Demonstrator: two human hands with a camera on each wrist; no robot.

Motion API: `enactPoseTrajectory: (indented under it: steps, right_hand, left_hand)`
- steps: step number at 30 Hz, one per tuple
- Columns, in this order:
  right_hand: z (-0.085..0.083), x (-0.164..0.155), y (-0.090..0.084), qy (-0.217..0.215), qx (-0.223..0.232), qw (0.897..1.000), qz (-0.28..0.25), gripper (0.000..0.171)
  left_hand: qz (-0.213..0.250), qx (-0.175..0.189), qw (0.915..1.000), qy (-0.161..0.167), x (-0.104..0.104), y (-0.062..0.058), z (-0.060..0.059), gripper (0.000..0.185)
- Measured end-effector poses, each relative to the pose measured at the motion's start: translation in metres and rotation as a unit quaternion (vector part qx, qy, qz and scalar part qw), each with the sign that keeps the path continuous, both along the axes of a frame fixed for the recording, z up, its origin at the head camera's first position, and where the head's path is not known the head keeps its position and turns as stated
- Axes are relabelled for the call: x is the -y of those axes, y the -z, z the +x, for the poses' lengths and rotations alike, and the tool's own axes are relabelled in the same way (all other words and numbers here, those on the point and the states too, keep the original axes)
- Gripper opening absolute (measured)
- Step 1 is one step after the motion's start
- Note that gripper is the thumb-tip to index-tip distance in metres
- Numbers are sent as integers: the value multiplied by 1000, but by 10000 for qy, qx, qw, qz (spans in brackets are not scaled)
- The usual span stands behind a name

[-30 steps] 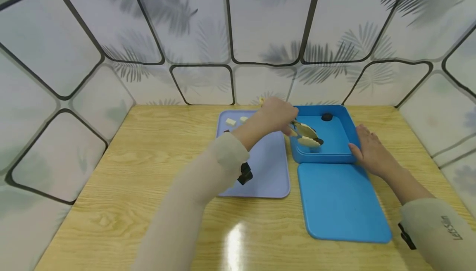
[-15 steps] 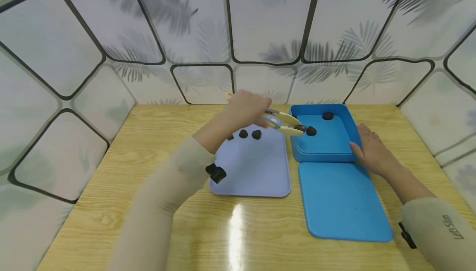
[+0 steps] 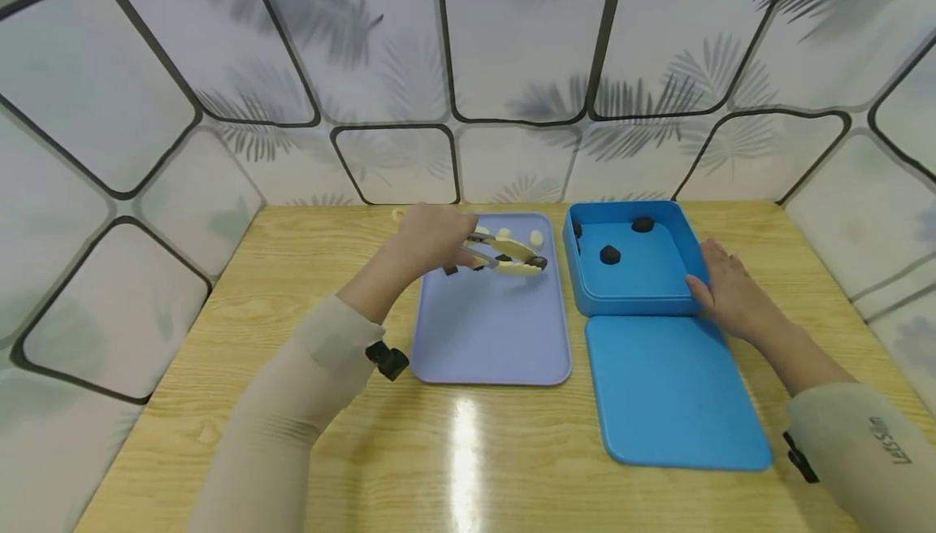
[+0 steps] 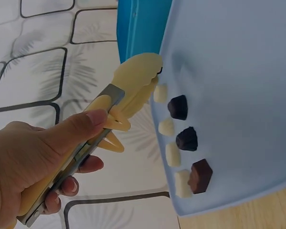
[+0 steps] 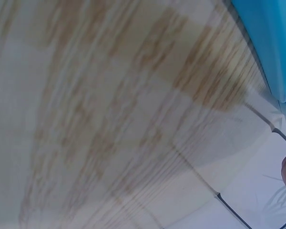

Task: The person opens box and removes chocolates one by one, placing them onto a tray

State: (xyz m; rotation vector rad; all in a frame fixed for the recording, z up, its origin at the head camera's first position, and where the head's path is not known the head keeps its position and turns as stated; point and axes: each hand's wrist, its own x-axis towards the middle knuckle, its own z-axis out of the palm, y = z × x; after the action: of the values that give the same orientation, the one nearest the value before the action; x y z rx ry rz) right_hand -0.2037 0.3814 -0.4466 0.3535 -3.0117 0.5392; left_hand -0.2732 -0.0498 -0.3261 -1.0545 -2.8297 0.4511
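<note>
My left hand (image 3: 430, 236) grips cream tongs (image 3: 506, 254) over the far end of a lavender tray (image 3: 488, 330). A small dark bit shows at the tong tips; I cannot tell whether it is held or lies on the tray. In the left wrist view the left hand (image 4: 52, 152) squeezes the tongs (image 4: 133, 86) beside a row of dark pieces (image 4: 187, 139) and white pieces (image 4: 166, 127) on the tray (image 4: 238, 86). The open blue box (image 3: 634, 297) holds three dark pieces (image 3: 610, 254). My right hand (image 3: 731, 296) lies flat against the box's right wall.
The blue lid (image 3: 673, 391) lies flat in front of the box. All of it stands on a wooden table (image 3: 292, 403) closed in by patterned walls (image 3: 512, 54) at the back and both sides. The right wrist view shows blurred table wood (image 5: 109, 119).
My left hand has carried the tongs leftward from over the blue box to the far end of the tray. One more dark piece lies in the box. The right hand stays put.
</note>
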Motion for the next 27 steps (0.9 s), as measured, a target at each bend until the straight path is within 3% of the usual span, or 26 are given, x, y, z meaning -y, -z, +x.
enactPoseTrajectory:
  steps: [7, 10, 14, 19, 27]
  right_hand:
    - [0, 1, -4, 99, 117, 9998, -102, 71]
    - [0, 1, -3, 94, 136, 9998, -119, 71]
    - [0, 2, -2, 90, 184, 9997, -141, 71]
    - [1, 3, -3, 126, 182, 9996, -179, 71]
    - [0, 3, -1, 157, 131, 9996, -206, 70]
  left_hand:
    - [-379, 115, 9990, -185, -7, 10, -6, 44]
    - [-493, 3, 9986, -171, -10, 14, -4, 43]
    - [-589, -587, 9964, 161, -10, 20, 3, 44]
    - [-414, -1531, 9856, 582, -6, 25, 14, 47]
    - [-488, -2291, 9674, 960, 3, 34, 23, 46]
